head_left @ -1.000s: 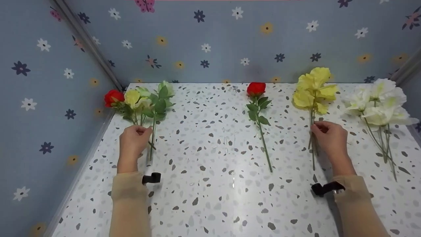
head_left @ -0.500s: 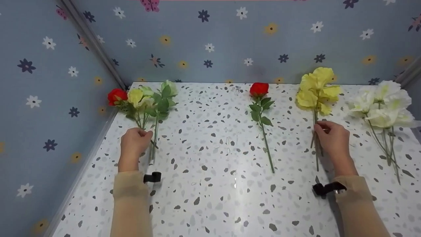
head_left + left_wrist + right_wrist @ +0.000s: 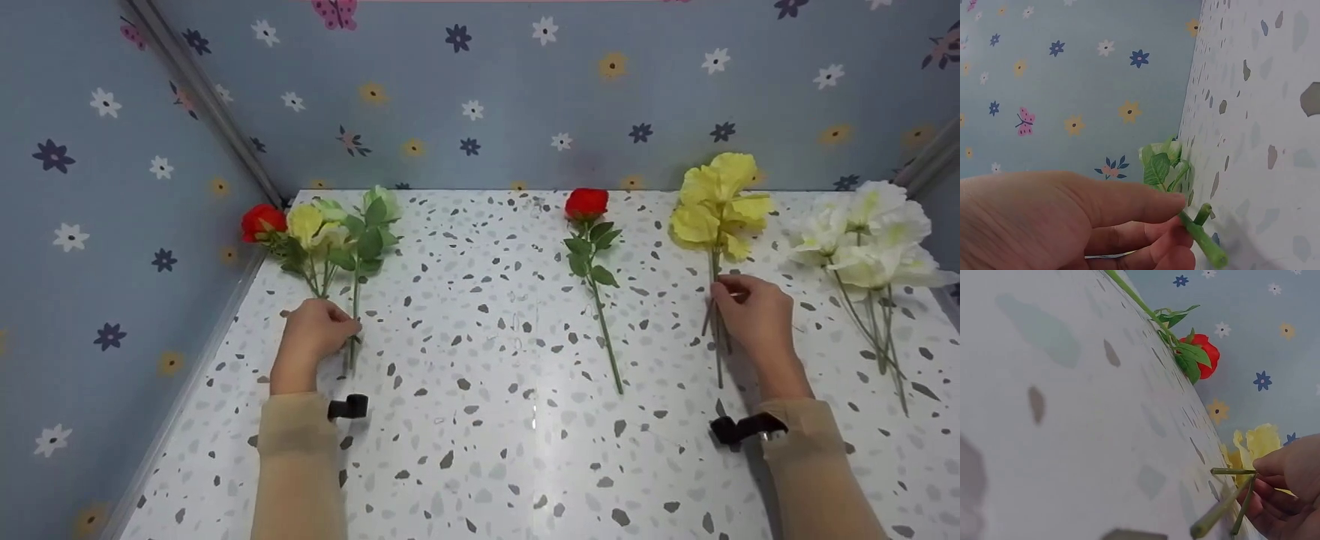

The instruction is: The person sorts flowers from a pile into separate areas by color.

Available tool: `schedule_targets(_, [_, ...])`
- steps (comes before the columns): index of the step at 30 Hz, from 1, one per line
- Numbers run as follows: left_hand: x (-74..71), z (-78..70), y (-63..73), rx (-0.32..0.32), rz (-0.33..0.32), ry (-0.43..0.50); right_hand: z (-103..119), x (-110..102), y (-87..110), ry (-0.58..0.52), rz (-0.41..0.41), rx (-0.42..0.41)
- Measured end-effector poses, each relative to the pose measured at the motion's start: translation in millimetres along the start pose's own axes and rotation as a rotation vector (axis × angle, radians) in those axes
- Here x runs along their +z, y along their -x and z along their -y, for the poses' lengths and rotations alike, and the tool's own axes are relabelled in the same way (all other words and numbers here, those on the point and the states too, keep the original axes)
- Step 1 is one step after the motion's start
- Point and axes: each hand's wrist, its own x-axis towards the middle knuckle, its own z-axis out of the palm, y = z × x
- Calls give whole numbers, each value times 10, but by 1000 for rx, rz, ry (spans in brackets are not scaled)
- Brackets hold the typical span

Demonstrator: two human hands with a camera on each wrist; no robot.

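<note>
At the left of the head view, my left hand (image 3: 316,331) pinches green stems low down. The left wrist view shows two cut stem ends (image 3: 1203,233) poking past the thumb, with a pale green rose (image 3: 1163,154) behind. Beside it lie a yellow rose (image 3: 304,223) and a red rose (image 3: 262,223); exactly which stems the fingers hold is partly hidden. My right hand (image 3: 756,306) pinches the stems of the yellow flowers (image 3: 718,199) between thumb and fingers. Several of their stem ends (image 3: 1221,509) stick out in the right wrist view.
A single red rose (image 3: 586,204) lies on the speckled white table (image 3: 465,420), left of my right hand. White flowers (image 3: 874,232) with crossing stems lie at the far right. A flower-patterned wall (image 3: 420,82) closes off the back and left.
My left hand has shifted slightly down and right along the stems, its fingertips now over the lower stem of the pale green rose. The right hand keeps its pinch in place.
</note>
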Motion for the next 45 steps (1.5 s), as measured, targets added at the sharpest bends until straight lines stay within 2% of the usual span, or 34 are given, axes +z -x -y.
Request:
schedule_targets(6, [38, -18, -7, 4, 15, -17, 22, -4, -5, 1, 25, 26])
schedule_targets(10, [18, -44, 9, -27, 27, 16, 26, -3, -10, -1, 30, 24])
schedule_targets(12, [6, -70, 20, -57, 48, 77, 23, -5, -9, -2, 32, 21])
schedule_targets(16, [-9, -145, 42, -95, 94, 277, 21, -14, -1, 1, 35, 16])
schedule_targets(20, [-29, -216, 67, -86, 105, 421, 22, -21, 10, -1, 37, 11])
schedule_targets(27, [-47, -301, 119, -29, 43, 513, 20, -18, 6, -12, 40, 8])
schedule_targets(35, [35, -404, 129, 53, -15, 569, 38, -46, 20, -15, 28, 13])
schedule_targets(41, [198, -608, 145, 110, -74, 681, 128, -143, 41, -29, -39, 53])
schedule_targets(45, [418, -834, 178, 202, -150, 794, 268, -170, 49, -132, -53, 88])
